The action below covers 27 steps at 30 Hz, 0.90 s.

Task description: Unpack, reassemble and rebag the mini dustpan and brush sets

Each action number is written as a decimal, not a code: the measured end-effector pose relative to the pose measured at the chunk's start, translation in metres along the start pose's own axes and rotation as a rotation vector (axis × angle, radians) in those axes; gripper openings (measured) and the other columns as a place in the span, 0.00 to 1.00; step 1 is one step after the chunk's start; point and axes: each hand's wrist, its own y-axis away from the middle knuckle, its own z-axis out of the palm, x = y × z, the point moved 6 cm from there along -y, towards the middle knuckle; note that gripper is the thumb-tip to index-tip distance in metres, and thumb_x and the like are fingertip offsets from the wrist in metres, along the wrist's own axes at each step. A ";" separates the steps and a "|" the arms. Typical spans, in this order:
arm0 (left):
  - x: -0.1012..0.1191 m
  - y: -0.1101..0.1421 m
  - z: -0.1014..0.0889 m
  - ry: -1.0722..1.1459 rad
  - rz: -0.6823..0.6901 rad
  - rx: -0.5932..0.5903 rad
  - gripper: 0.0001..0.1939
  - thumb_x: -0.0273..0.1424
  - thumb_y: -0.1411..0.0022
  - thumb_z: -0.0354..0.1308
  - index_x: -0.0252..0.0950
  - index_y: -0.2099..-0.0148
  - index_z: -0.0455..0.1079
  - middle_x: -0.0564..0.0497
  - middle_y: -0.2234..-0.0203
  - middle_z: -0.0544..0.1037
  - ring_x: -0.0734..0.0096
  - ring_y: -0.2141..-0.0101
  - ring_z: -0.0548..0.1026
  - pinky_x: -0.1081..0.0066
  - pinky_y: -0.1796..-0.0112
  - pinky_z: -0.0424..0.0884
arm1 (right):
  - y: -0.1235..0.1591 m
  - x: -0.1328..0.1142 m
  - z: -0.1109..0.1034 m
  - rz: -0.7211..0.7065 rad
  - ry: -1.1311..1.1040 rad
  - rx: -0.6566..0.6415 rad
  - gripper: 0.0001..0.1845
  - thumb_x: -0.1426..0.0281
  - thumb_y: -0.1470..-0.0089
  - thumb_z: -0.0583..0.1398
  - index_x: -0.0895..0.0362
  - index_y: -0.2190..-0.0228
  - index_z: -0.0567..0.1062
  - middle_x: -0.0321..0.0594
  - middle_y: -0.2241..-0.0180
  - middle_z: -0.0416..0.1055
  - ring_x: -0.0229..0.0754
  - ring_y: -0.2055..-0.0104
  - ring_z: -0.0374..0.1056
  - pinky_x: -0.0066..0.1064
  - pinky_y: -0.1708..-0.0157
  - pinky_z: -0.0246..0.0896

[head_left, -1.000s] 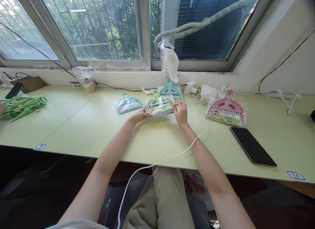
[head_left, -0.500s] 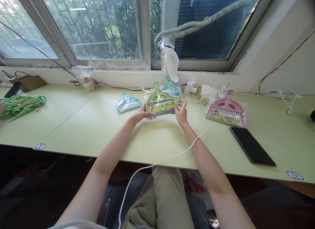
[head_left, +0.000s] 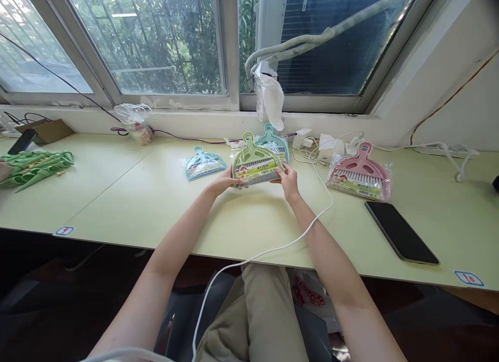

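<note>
Both hands hold up a green mini dustpan-and-brush set [head_left: 255, 162] in clear plastic wrap, tilted upright over the pale green table [head_left: 117, 196]. My left hand [head_left: 224, 184] grips its lower left corner, and my right hand [head_left: 287, 179] grips its lower right corner. Right behind it lies a teal set [head_left: 275, 138], partly hidden. A light blue set [head_left: 203, 163] lies to the left and a pink set [head_left: 359, 174] to the right.
A black phone [head_left: 401, 231] lies at the right. A white cable [head_left: 296, 237] runs from chargers [head_left: 327, 144] off the table's front edge. A stack of green plastic items [head_left: 33, 167] is at far left. A plastic bag [head_left: 134, 120] and a box [head_left: 44, 129] sit near the window.
The green set was lying on the table a second ago. Both hands have lifted it and tilted it upright, then drawn it slightly nearer.
</note>
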 end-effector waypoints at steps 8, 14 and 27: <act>0.009 0.001 0.006 0.027 0.055 0.005 0.47 0.39 0.46 0.67 0.46 0.29 0.47 0.42 0.48 0.74 0.61 0.61 0.80 0.62 0.63 0.78 | 0.000 0.002 -0.005 -0.007 -0.042 0.097 0.20 0.66 0.49 0.60 0.59 0.55 0.76 0.41 0.61 0.76 0.40 0.65 0.72 0.35 0.69 0.79; 0.031 0.007 0.027 -0.043 0.276 -0.049 0.60 0.40 0.53 0.71 0.56 0.28 0.38 0.43 0.36 0.61 0.48 0.38 0.64 0.54 0.49 0.73 | 0.001 0.005 -0.018 0.054 -0.174 0.286 0.17 0.69 0.49 0.59 0.59 0.57 0.75 0.40 0.62 0.75 0.36 0.66 0.72 0.34 0.68 0.79; 0.011 -0.008 0.007 0.004 0.172 0.238 0.35 0.39 0.37 0.56 0.46 0.30 0.54 0.47 0.43 0.72 0.66 0.60 0.79 0.63 0.59 0.78 | 0.006 0.005 -0.002 0.020 -0.095 0.201 0.18 0.68 0.47 0.59 0.57 0.54 0.71 0.39 0.63 0.74 0.38 0.65 0.73 0.32 0.69 0.79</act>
